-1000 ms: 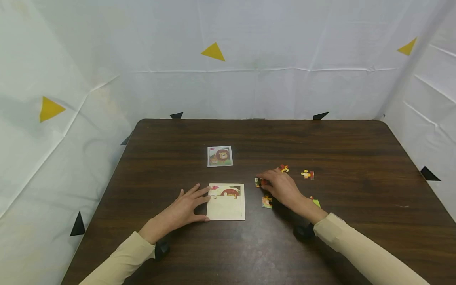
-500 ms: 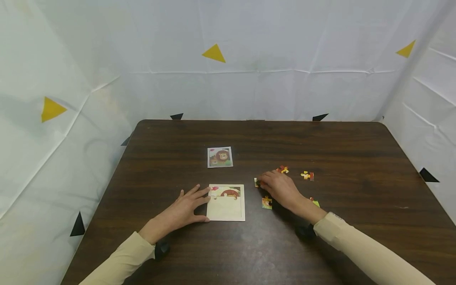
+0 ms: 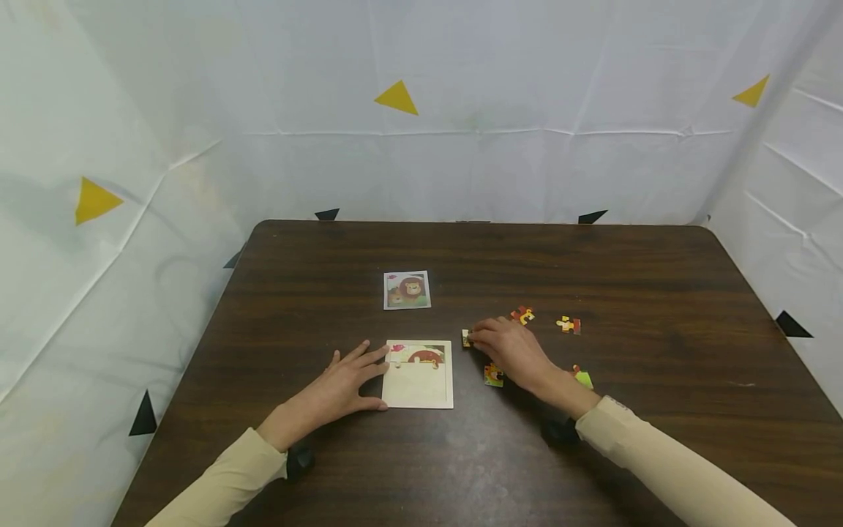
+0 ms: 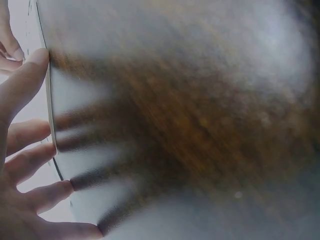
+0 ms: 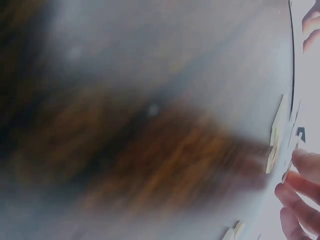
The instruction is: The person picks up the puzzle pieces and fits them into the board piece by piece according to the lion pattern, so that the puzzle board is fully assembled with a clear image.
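Right hand point(image 3: 510, 349) fingertips pinching a puzzle piece point(image 3: 466, 337) flat on the table point(image 3: 593, 271). Puzzle tray point(image 3: 418, 373) at eight o'clock from the piece, nearby. Left hand point(image 3: 336, 388) spread flat, bracing the tray's left edge.

A blurred dark brown wooden table point(image 4: 200, 115) fills the frame from about 12 to 6 o'clock. At 9 o'clock the left hand point(image 4: 20, 165) lies with fingers point(image 4: 22, 82) spread and straight, their dim reflections showing on the glossy tabletop just beside them.
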Motion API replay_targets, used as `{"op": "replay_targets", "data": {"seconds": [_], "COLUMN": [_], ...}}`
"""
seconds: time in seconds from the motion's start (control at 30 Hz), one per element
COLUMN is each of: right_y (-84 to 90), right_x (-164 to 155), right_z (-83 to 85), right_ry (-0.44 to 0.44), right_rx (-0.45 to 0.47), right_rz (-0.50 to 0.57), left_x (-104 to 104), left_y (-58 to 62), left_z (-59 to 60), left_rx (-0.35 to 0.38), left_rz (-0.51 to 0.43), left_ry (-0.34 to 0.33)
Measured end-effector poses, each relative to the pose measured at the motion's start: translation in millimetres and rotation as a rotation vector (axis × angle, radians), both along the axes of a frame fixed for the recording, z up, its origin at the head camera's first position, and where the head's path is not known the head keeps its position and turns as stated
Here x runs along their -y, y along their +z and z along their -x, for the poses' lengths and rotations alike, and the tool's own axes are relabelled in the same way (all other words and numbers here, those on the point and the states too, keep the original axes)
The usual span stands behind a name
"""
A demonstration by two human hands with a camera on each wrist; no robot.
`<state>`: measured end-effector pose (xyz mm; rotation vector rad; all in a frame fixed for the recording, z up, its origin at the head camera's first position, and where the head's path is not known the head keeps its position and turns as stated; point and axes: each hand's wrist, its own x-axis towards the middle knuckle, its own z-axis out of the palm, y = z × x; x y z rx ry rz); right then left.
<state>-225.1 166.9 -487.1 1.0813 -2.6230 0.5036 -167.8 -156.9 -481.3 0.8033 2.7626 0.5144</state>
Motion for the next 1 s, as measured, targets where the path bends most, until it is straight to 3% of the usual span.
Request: {"op": "replay_targets", "data": {"seconds": [0.6, 1.0], "right_y": [8.7, 8.1], "right_x": [17.4, 35.8], "right_z": [-9.9, -13.3], "right_ry": [0.071, 0.115], "right_rx": [0.004, -0.014], "right_rz": [0.094, 0.1], "left_x": [-0.8, -1.6], "left_y": [-0.4, -1.4], "left_z": [1.3, 1.8], "left_rx": [0.023, 0.041], "left_rz": [0.005, 0.01], "left_ry": [0.01, 0.029]}}
